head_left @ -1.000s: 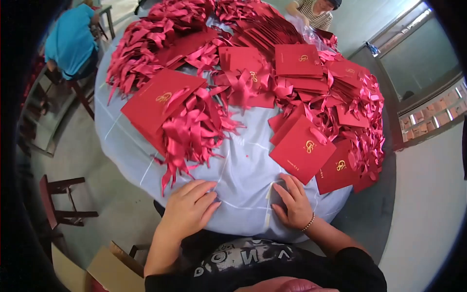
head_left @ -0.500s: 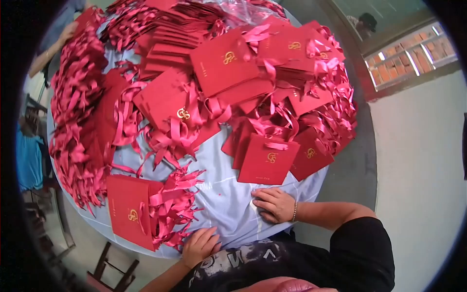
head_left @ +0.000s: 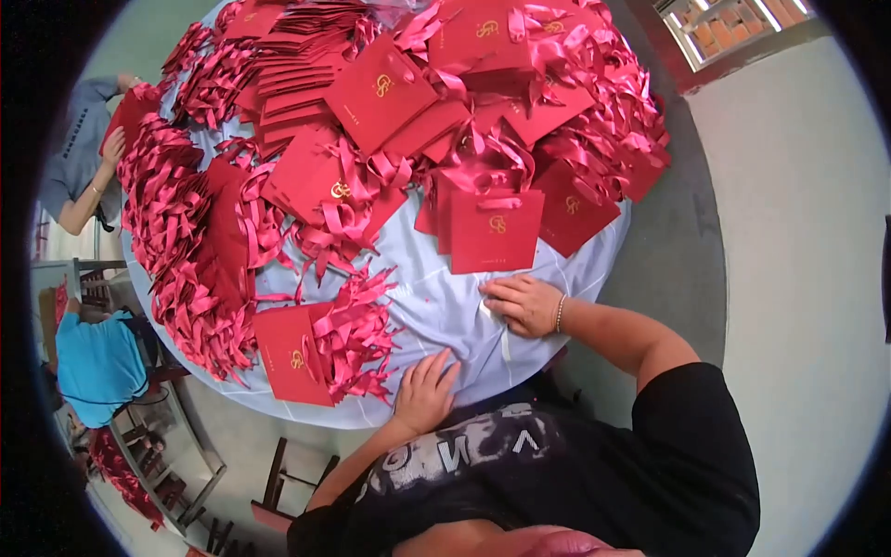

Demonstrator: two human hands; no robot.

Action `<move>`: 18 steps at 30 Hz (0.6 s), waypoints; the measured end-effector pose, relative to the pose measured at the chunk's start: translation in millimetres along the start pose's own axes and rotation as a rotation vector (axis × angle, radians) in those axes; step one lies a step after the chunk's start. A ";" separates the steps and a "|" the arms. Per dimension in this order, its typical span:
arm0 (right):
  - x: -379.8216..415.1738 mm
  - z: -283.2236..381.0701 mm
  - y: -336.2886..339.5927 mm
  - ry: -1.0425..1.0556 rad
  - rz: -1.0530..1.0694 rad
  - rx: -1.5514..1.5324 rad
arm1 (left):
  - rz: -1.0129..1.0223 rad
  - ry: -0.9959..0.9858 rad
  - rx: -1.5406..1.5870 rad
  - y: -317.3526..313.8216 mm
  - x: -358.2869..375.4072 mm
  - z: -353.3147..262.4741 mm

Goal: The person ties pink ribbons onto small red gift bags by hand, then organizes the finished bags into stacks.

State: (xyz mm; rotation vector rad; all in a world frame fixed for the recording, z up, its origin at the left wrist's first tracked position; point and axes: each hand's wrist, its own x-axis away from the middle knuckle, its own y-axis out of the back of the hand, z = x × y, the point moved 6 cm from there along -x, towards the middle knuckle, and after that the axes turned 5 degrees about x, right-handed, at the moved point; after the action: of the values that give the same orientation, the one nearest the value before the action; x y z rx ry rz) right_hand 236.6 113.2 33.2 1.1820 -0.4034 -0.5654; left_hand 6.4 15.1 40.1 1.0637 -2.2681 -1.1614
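Note:
My left hand (head_left: 425, 390) rests on the pale blue cloth at the near edge of the table, fingers spread and holding nothing. Farther right, my right hand (head_left: 524, 304) lies palm down on the cloth with its fingers stretched out. Just beyond the right hand stands a red paper gift bag (head_left: 497, 232) with a gold logo and pink ribbon handle. To the left of my left hand is a stack of red gift bags (head_left: 290, 357), its loose pink ribbons (head_left: 357, 339) pointing toward the hand.
Many more red bags are heaped across the round table (head_left: 408, 246), with a long ribboned row (head_left: 190, 251) along its left side. A person in grey (head_left: 79, 153) handles a bag at far left. Another in blue (head_left: 100, 367) sits behind. A stool (head_left: 283, 483) stands below.
The camera view has shifted, so the table and bags appear higher and more of the left side shows. Both hands still lie on the cloth; the left hand's fingers are more spread.

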 end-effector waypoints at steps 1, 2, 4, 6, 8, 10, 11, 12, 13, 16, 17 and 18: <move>0.6 -0.2 0.0 0.006 -0.002 0.000 | -0.004 -0.024 -0.053 -3.3 0.1 -0.6; 1.0 -0.1 -0.1 0.016 -0.003 0.003 | -0.012 -0.047 -0.107 -7.7 0.6 -1.3; 0.4 0.1 2.1 0.020 -0.011 -0.014 | -0.058 -0.054 -0.157 -10.9 1.0 -3.7; 1.4 -1.1 2.6 0.023 -0.020 -0.027 | -0.083 -0.066 -0.203 -12.9 -0.1 -5.0; 2.3 -1.3 2.9 0.020 -0.019 -0.020 | -0.075 -0.049 -0.209 -15.6 -0.4 -5.9; 3.7 -1.8 4.9 0.014 -0.026 -0.048 | -0.062 -0.029 -0.208 -17.1 -0.9 -7.8; 4.3 -1.2 4.5 0.007 -0.036 -0.080 | -0.051 -0.023 -0.205 -16.5 -1.1 -7.2; 5.0 -0.8 3.8 0.001 -0.046 -0.113 | -0.039 -0.014 -0.204 -15.7 -1.2 -6.8; 5.1 1.2 5.1 -0.004 -0.022 -0.156 | -0.019 -0.008 -0.214 -16.1 -1.1 -7.8; 18.3 9.4 36.0 -0.022 0.058 -0.141 | -0.080 -0.021 -0.276 -21.7 1.1 -10.2; 31.0 7.8 36.3 -0.012 0.088 -0.119 | -0.088 -0.044 -0.328 -21.4 0.3 -12.7; 46.5 0.2 34.2 -0.035 0.104 -0.082 | -0.075 -0.025 -0.325 -19.6 -2.2 -14.3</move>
State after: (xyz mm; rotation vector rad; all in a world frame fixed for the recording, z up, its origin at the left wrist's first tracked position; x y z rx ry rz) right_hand 280.3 94.0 65.7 1.0674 -0.4643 -0.5085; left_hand 25.5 2.0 32.6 1.0151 -1.9807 -1.5179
